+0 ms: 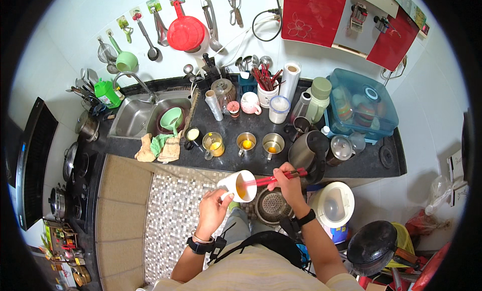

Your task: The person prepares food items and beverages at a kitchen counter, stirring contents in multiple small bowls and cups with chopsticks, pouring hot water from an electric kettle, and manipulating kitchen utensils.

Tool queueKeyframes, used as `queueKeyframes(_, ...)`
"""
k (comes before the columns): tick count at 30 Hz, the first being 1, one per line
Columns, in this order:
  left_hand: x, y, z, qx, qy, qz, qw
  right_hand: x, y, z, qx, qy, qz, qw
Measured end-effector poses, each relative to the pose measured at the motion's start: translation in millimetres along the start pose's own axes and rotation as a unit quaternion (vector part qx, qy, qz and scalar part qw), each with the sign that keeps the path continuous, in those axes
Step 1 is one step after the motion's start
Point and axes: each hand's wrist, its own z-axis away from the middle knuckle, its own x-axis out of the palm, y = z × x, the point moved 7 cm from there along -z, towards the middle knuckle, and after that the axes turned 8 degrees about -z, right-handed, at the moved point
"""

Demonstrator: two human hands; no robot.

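My left hand (214,209) grips a white mug (228,180) by its handle, tilted so that its mouth faces right. Yellow beaten egg (241,188) shows inside. Between the fingers of my right hand (287,183) is a pair of red chopsticks (295,173), their tips inside the mug. Just beyond, on the dark counter (226,166), stand a steel cup (246,142) and a second steel cup (273,144), each with an egg yolk in it. A glass mug (213,145) with yellow liquid is to their left, beside a dark cup (193,134) with pale yellow contents.
A steel kettle (307,151) stands near the counter edge by my right hand. Cloths (169,149) hang over the edge before the double sink (130,119). At the back are a chopstick holder (267,95) and jars. Below, a white-lidded bin (333,204) and a wok (371,245) stand right.
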Motion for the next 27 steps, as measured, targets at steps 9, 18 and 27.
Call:
queueKeyframes(9, 1.2, 4.2, -2.1, 0.037, 0.020, -0.015, 0.999, -3.9, -3.0, -3.0, -0.014, 0.016, 0.038, 0.999)
queueKeyframes(18, 4.6, -1.3, -3.0, 0.005, 0.005, 0.020, 1.000, -3.4, -2.9, -1.8, 0.010, 0.031, -0.014, 0.999)
queueKeyframes(27, 6.8, 4.4, -3.2, 0.022, 0.005, -0.007, 1.000, -9.5, -3.7, 0.4, 0.017, 0.031, -0.017, 0.999)
